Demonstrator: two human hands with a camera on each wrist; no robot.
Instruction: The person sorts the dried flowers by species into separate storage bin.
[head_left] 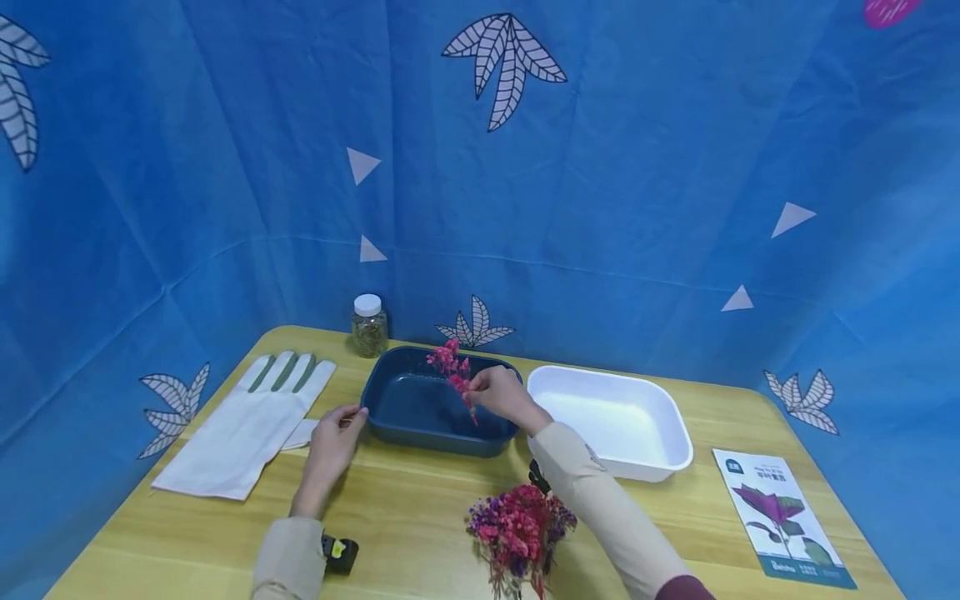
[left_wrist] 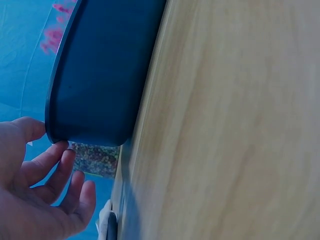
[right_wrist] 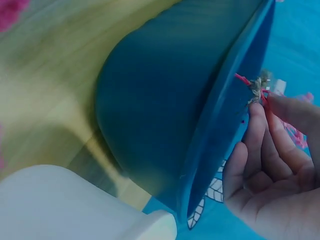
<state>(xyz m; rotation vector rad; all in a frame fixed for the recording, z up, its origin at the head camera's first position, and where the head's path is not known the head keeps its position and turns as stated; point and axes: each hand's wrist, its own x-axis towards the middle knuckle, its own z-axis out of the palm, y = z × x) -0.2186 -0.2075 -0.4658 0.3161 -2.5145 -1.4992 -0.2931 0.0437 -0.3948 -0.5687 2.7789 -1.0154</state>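
My right hand (head_left: 504, 397) pinches a small sprig of pink dried flowers (head_left: 447, 364) above the dark blue basin (head_left: 435, 442). The right wrist view shows twine (right_wrist: 257, 87) wound round the stem close to my fingertips. At the basin's left corner, my left hand (head_left: 335, 446) pinches the rim between thumb and index finger, while its other fingers hang loosely curled in the left wrist view. A bunch of pink and purple dried flowers (head_left: 519, 529) lies on the table in front of the basin, partly beside my right forearm.
To the right stands a white basin (head_left: 611, 417), with a printed flower leaflet (head_left: 783, 517) beyond it. White and green gloves (head_left: 240, 425) lie at the left. A white-lidded jar (head_left: 369, 329) stands behind the blue basin. Blue patterned cloth (head_left: 600, 167) hangs behind the table.
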